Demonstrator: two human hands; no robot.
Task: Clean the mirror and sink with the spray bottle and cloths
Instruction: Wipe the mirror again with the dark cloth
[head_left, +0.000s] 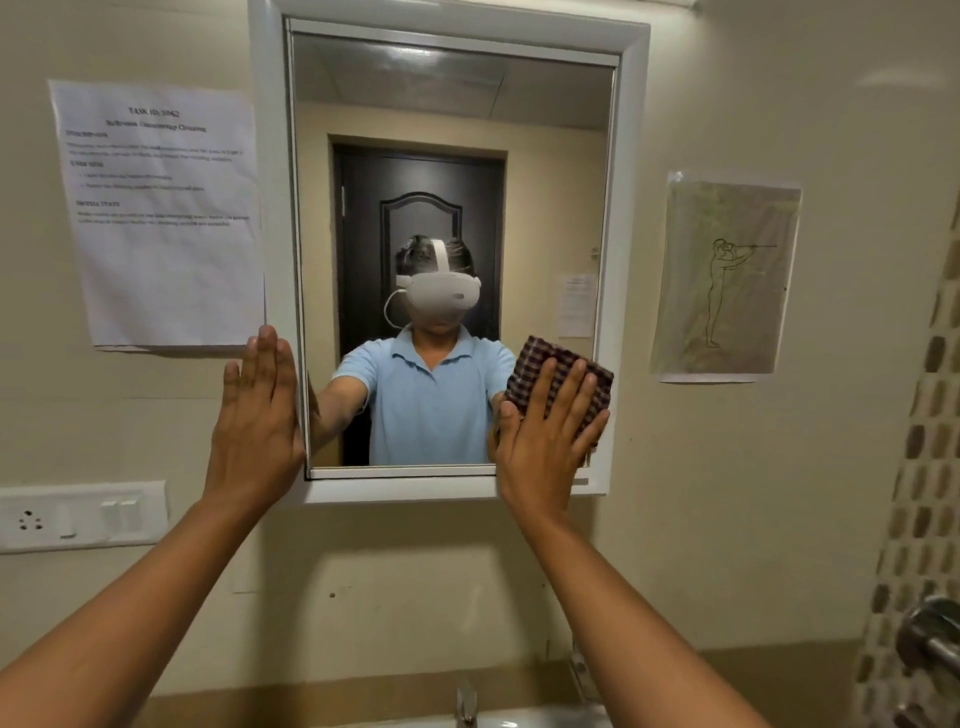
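Note:
A white-framed mirror (452, 156) hangs on the wall ahead. My right hand (545, 431) lies flat with spread fingers on a folded dark checked cloth (540, 361), pressing it against the glass at the mirror's lower right corner. My left hand (257, 415) rests flat, fingers straight and together, on the left side of the mirror frame near its lower corner. Only the back rim of the white sink (540, 719) and the top of its tap (466, 704) show at the bottom edge. The spray bottle is out of view.
A printed sheet (161, 213) is taped left of the mirror, a line drawing (727, 275) to its right. A white switch and socket panel (78, 517) sits low on the left wall. A patterned curtain (919, 467) and a metal fitting (930, 634) are at the right.

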